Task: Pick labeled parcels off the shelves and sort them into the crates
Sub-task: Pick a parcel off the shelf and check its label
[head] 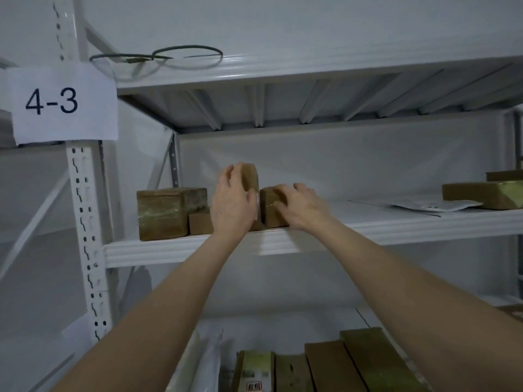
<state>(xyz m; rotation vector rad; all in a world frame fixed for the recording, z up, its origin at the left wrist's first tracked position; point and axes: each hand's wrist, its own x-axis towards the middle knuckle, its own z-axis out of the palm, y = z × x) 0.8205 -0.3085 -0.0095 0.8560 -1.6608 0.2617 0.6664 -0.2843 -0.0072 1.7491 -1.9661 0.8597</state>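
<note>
The left hand (232,203) curls its fingers over the top and near side of a tall, upright brown cardboard parcel (251,176). The right hand (298,206) lies spread over a lower brown cardboard parcel (270,213), with its fingertips hooked over the far edge. Both parcels stand at the front lip of the white metal shelf (169,248), touching each other between the hands.

Risk: the tall parcel is narrow and is likely to tip or twist if pulled by its top alone. Drawing both at once may drag one off the lip.

Just left of the left hand, a small brown box (200,223) and a larger tape-wrapped brown box (165,213) crowd that side. Well right of the right hand lie a flat white mailer (424,205) and flat brown packets (481,195). No crate is in view.
</note>
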